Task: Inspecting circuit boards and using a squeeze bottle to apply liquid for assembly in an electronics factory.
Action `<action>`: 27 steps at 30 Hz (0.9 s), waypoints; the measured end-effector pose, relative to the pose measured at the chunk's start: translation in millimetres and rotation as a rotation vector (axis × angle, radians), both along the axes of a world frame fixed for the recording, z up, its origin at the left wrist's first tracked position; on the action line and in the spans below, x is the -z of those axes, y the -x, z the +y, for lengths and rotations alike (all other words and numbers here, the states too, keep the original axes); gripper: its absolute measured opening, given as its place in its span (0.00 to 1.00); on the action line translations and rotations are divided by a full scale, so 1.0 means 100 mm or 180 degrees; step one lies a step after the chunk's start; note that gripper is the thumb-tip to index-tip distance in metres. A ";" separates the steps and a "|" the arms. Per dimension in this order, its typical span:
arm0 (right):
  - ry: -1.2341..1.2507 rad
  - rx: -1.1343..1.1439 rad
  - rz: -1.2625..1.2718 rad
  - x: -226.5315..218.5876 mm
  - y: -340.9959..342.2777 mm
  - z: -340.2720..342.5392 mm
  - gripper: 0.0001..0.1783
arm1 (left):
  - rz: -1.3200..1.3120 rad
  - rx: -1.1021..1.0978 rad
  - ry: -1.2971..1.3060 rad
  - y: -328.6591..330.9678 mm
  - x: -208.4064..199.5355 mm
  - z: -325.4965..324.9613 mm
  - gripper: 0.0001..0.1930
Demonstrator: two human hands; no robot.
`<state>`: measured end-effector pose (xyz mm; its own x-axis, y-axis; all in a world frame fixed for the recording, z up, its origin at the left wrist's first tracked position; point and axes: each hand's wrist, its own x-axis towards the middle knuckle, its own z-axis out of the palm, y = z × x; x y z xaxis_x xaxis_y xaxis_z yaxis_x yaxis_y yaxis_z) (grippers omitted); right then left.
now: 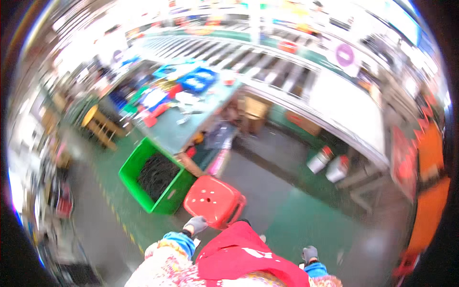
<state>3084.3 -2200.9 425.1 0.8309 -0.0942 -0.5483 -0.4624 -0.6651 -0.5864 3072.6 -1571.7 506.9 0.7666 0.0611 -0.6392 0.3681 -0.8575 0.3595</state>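
Observation:
A red plastic stool (210, 200) with small holes in its seat stands just ahead of me. My left hand (196, 224), in a grey glove, is at the stool's near left edge. Whether it grips the stool or only overlaps it in the picture I cannot make out. Away from the stool, my right hand (310, 253), also gloved in grey, hangs low on the right, its fingers blurred. Left of the stool sits a green crate (132, 168) with a pile of black, cord-like material (158, 177) inside.
Beyond the crate, a workbench (172, 131) carries blue, red and white items. A roller conveyor (229, 55) crosses the back. White containers with red tops (319, 160) stand on the floor under a white table (346, 103). A yellow-topped stool (91, 115) is at left, orange panels (428, 215) at right.

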 end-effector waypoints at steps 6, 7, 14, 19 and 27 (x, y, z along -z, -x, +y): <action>-0.0532 0.0494 0.0072 -0.30 -2.08 0.79 0.05 | -0.0366 -0.1567 -0.0047 -0.84 -0.33 0.13 0.19; -0.0334 0.0580 0.0024 -0.41 -2.34 0.93 0.07 | -0.0337 -0.1589 -0.0175 -1.08 -0.35 0.23 0.20; -0.0403 -0.0706 0.0488 -0.94 -3.31 1.92 0.12 | -0.2455 -0.2966 -0.0501 -2.59 -0.82 1.09 0.17; 0.0170 -0.1037 0.0671 -0.55 -4.04 1.85 0.14 | -0.2771 -0.2806 -0.1298 -3.49 -1.24 1.59 0.21; 0.0592 -0.1555 0.0505 0.15 -5.59 1.83 0.14 | -0.3723 -0.4473 -0.0799 -4.49 -1.06 3.02 0.19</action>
